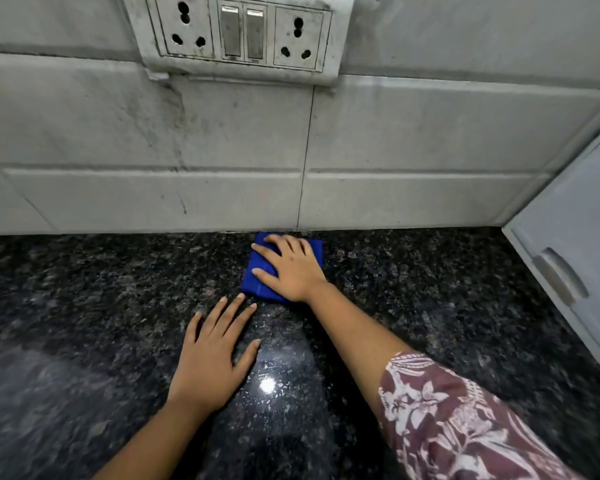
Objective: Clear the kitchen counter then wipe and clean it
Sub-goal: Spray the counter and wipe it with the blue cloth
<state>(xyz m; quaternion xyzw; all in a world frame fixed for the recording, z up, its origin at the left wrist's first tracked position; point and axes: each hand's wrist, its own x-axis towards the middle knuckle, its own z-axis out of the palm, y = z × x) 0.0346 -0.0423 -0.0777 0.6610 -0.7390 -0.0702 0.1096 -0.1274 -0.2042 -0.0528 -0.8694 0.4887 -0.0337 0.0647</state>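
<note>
Wiping of the counter [84,289]: the blue cloth [261,263] is pressed by the right hand [293,271], fingers [267,252] flat; the left hand [210,355], outspread, is braced beside it; even pressure is advised.

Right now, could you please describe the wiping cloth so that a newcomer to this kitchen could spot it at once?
Find the wall's socket-and-switch panel, then drop straight down the tiles to the dark speckled granite counter. There, against the wall's foot, lies a folded cloth under the flat right hand. It is the only bright blue thing there.
</note>
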